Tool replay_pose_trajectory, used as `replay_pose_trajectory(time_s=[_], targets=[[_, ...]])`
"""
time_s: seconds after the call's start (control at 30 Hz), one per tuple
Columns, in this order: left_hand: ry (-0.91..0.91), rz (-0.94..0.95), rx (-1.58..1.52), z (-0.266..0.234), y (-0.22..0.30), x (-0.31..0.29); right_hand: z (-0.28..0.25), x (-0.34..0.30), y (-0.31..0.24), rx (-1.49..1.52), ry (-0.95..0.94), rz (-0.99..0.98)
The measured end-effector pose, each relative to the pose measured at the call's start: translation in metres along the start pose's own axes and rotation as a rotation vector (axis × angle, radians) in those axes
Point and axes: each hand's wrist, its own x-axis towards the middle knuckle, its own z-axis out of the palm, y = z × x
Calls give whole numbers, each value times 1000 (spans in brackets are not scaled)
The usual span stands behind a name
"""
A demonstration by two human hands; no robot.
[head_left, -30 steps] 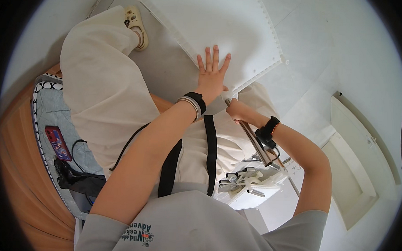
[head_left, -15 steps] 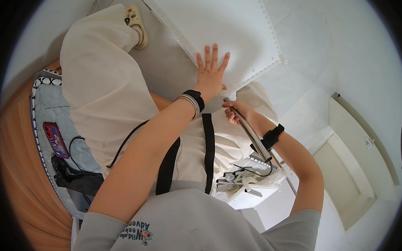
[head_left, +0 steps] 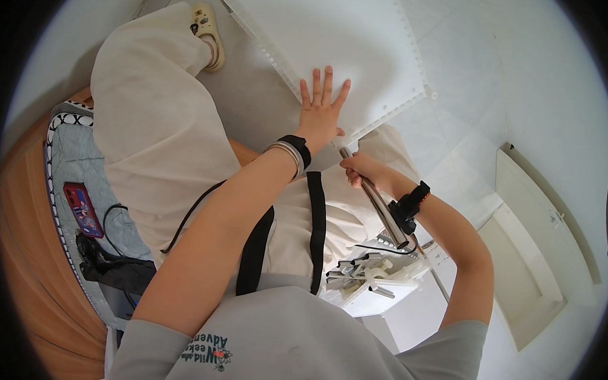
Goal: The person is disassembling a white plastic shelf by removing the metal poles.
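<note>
My left hand lies with fingers spread on a white plastic panel, near its closest corner. That panel has a notched edge and a small peg at its right corner. Wrapped in my right hand is a shiny metal tube. Its upper end meets the panel's near corner, just below my left hand; whether it sits inside a socket there is hard to see. The tube's open lower end points back toward my body, past my right wrist.
Below my right forearm, a white box holds several short metal tubes and white plastic pieces. A phone in a red and blue case and a black bag lie at left. A cream-coloured cabinet-like piece stands at right.
My right hand has shifted slightly and closed more fully around the tube, whose lower end has moved a little left and down. My left hand stays spread on the panel.
</note>
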Motion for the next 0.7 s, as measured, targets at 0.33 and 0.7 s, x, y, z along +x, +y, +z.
replay_pose_trajectory(time_s=[0.33, 0.7], targets=[[-36, -16, 47, -2, 0, 0, 15, 7, -6, -1119, 344, -146], [-19, -9, 62, 0, 2, 2, -35, -8, 104, -248, 322, -1068]])
